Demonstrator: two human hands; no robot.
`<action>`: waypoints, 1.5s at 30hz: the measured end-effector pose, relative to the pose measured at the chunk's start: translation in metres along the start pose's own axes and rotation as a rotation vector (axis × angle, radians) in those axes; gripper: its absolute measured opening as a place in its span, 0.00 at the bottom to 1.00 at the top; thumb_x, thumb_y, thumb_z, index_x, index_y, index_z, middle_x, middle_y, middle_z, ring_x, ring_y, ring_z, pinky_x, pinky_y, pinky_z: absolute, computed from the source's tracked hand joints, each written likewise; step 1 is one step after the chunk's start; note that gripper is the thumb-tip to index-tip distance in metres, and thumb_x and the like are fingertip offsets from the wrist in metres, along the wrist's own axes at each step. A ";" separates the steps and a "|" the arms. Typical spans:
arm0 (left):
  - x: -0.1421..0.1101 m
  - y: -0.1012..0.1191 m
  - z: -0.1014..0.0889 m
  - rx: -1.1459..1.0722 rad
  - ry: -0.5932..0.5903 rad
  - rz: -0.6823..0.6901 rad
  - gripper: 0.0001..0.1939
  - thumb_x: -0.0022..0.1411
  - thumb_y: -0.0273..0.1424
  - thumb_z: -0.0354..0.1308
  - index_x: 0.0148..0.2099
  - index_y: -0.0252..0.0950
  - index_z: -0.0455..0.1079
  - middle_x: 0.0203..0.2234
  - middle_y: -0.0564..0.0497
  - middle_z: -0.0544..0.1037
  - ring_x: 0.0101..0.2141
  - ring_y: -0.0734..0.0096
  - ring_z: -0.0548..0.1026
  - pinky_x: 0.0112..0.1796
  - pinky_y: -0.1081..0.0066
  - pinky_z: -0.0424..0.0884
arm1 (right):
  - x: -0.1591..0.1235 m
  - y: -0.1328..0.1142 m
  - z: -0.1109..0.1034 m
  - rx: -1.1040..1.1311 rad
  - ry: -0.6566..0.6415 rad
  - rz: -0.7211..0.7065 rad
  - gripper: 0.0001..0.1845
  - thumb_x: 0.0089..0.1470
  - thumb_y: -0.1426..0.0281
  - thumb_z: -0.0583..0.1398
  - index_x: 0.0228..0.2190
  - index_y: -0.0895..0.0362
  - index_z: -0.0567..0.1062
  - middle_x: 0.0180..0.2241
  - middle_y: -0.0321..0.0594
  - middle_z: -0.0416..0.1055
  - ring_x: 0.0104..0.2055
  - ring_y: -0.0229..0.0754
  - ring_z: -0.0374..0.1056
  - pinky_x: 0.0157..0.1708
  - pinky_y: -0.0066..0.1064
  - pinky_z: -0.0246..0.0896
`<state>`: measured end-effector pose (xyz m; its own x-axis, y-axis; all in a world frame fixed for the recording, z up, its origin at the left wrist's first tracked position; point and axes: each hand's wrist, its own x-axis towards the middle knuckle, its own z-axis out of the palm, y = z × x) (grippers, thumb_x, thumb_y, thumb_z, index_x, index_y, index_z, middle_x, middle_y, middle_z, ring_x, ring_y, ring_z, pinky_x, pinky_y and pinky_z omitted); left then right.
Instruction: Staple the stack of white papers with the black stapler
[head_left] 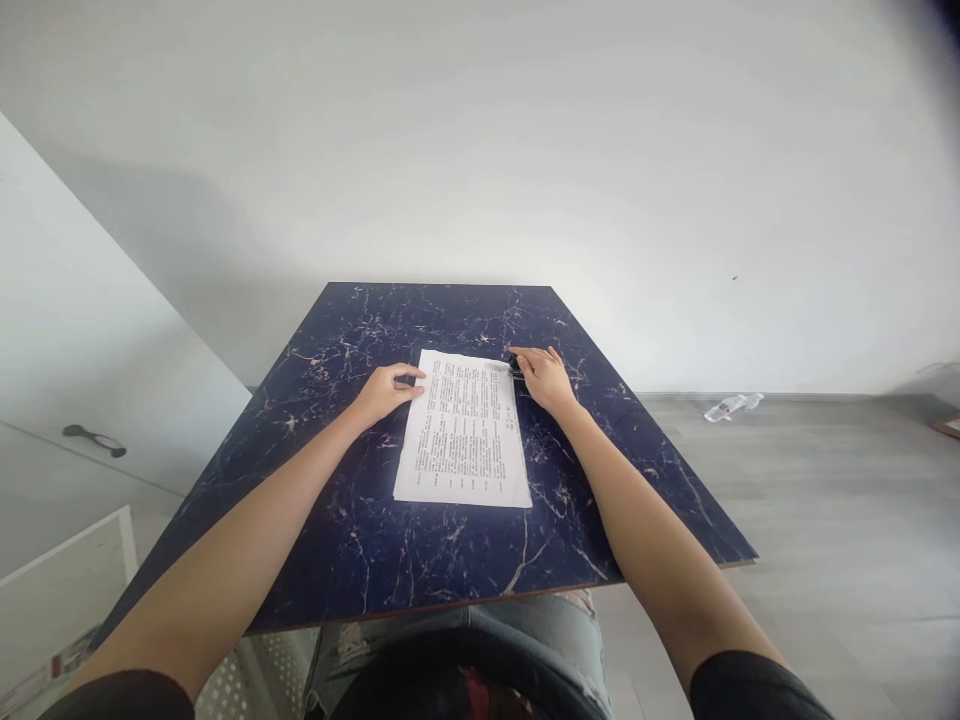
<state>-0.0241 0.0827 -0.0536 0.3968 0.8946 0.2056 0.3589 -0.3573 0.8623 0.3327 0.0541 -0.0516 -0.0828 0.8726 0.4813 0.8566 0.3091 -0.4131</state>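
Observation:
Printed sheets of paper (465, 430) lie on a dark blue, marble-patterned table (360, 550), their text running sideways. At the left edge of the sheets, my left hand (388, 390) holds them with its fingertips and thumb, a small gap showing between these. My right hand (546, 380) is closed over a small black stapler (514, 364) at the upper right corner of the sheets. Most of the stapler is hidden under the fingers, and whether the paper sits between its jaws I cannot tell.
A white wall (480, 150) rises behind the table. To the left stands a white cabinet with a dark handle (95, 440). A crumpled clear plastic bottle (733, 407) lies on the grey floor (825, 500) at right. My legs in jeans (555, 640) are under the front edge.

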 end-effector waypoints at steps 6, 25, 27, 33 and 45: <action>0.000 -0.001 0.000 0.005 -0.003 0.001 0.18 0.57 0.38 0.69 0.48 0.38 0.79 0.53 0.43 0.79 0.39 0.59 0.83 0.46 0.57 0.79 | -0.001 -0.004 0.001 -0.039 0.004 -0.013 0.23 0.71 0.63 0.47 0.55 0.47 0.77 0.55 0.39 0.77 0.61 0.51 0.68 0.69 0.60 0.43; 0.000 -0.002 0.000 -0.009 0.001 -0.019 0.19 0.56 0.39 0.69 0.48 0.38 0.79 0.54 0.43 0.79 0.40 0.58 0.83 0.46 0.56 0.79 | -0.001 -0.003 0.003 -0.076 -0.001 -0.023 0.22 0.71 0.65 0.48 0.53 0.47 0.79 0.54 0.39 0.78 0.60 0.51 0.68 0.70 0.59 0.39; 0.000 -0.001 -0.001 -0.006 -0.002 -0.020 0.19 0.56 0.39 0.69 0.49 0.37 0.79 0.54 0.43 0.79 0.40 0.58 0.83 0.47 0.56 0.78 | -0.001 -0.003 0.003 -0.091 -0.007 -0.017 0.21 0.71 0.66 0.48 0.52 0.48 0.78 0.54 0.39 0.78 0.60 0.50 0.68 0.70 0.59 0.39; -0.001 -0.002 -0.001 0.003 -0.002 -0.015 0.18 0.57 0.38 0.69 0.49 0.37 0.79 0.54 0.44 0.79 0.40 0.60 0.83 0.48 0.57 0.78 | -0.003 -0.009 0.001 -0.149 -0.027 -0.005 0.21 0.71 0.66 0.48 0.52 0.51 0.78 0.54 0.40 0.78 0.60 0.48 0.68 0.71 0.56 0.35; 0.001 -0.004 0.000 -0.001 0.001 -0.004 0.18 0.57 0.38 0.68 0.48 0.37 0.79 0.53 0.44 0.79 0.40 0.60 0.83 0.49 0.55 0.78 | -0.005 -0.017 0.012 -0.335 -0.075 -0.102 0.21 0.69 0.71 0.49 0.51 0.51 0.79 0.51 0.41 0.79 0.57 0.50 0.68 0.71 0.59 0.26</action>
<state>-0.0248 0.0851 -0.0564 0.3944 0.8964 0.2025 0.3598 -0.3533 0.8635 0.3120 0.0490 -0.0566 -0.2031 0.8727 0.4439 0.9603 0.2660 -0.0836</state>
